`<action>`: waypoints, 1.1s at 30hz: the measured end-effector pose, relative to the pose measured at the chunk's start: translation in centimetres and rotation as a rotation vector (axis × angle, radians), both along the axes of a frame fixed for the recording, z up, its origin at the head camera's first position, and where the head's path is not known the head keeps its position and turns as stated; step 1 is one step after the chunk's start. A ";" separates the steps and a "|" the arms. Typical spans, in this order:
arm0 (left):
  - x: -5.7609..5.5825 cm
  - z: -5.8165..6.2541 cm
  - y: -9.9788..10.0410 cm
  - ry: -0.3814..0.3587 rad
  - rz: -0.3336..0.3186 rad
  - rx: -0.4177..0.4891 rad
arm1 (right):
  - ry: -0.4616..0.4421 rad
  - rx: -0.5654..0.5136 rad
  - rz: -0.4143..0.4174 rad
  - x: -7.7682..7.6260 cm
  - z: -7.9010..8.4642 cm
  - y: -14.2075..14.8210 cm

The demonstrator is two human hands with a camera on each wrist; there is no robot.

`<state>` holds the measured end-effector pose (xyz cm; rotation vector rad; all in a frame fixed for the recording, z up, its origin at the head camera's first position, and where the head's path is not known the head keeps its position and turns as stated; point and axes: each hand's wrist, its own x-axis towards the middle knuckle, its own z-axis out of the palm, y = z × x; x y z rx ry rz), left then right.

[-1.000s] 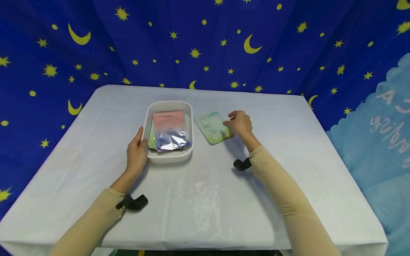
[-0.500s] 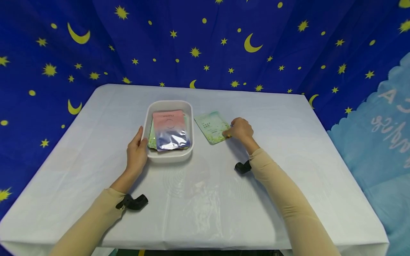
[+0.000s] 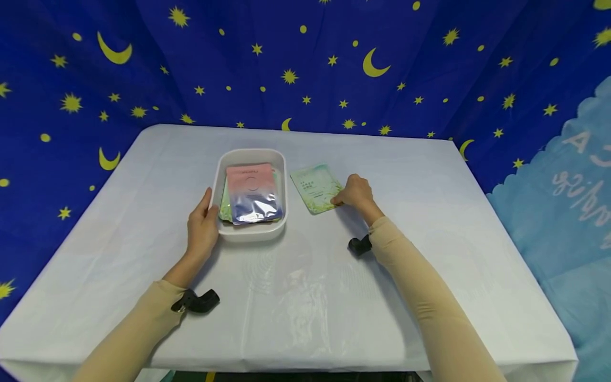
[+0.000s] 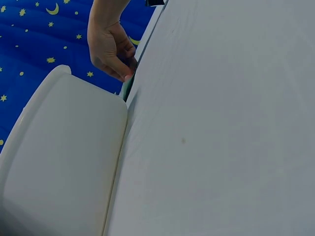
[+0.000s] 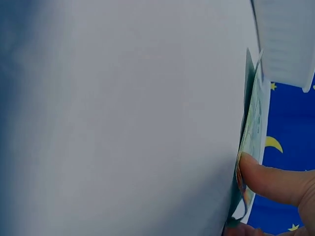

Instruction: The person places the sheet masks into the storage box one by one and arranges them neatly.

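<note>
In the head view my left hand [image 3: 202, 228] rests against the left side of a white plastic tub [image 3: 253, 233], its fingers lying along the outer wall and the thumb at the rim. Inside the tub lies a pink-to-blue foil face mask sachet [image 3: 253, 193], over a green one [image 3: 225, 208] that it mostly covers. To the right of the tub, my right hand [image 3: 355, 192] pinches the near right corner of a light green face mask sachet [image 3: 315, 187]. The right wrist view shows the thumb [image 5: 270, 179] on top of that sachet, with its corner bent; the other fingers are mostly hidden.
A white cloth [image 3: 296, 297] covers the table. Behind it hangs a blue curtain [image 3: 267, 63] with yellow moons and stars, and a light blue panel [image 3: 563, 212] with lettering is at the right. Black wrist mounts [image 3: 198, 302] sit on both sleeves.
My right hand has come down onto the corner of the light green sachet and now pinches it. The left hand and the tub have stayed in place.
</note>
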<state>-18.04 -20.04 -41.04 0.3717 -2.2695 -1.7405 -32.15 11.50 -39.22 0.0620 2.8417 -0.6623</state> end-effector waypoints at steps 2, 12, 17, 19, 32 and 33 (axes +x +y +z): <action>0.0 -0.1 -0.1 -0.002 0.002 -0.001 | -0.027 0.005 -0.018 -0.1 0.0 0.0; 0.1 -0.3 -0.1 -0.007 -0.009 0.001 | -0.070 -0.030 -0.042 0.0 -0.3 1.0; 0.1 -0.2 -0.1 0.001 -0.014 0.004 | -0.035 -0.080 -0.037 -0.1 -0.3 1.6; 0.1 -0.1 -0.1 0.005 -0.012 0.003 | -0.015 -0.101 -0.031 -0.1 -0.5 1.8; 0.0 0.0 -0.1 0.007 -0.003 -0.019 | -0.041 -0.630 -0.200 0.2 -0.4 2.4; 0.0 0.0 -0.1 0.007 -0.005 -0.016 | -0.044 -0.657 -0.211 0.2 -0.4 2.4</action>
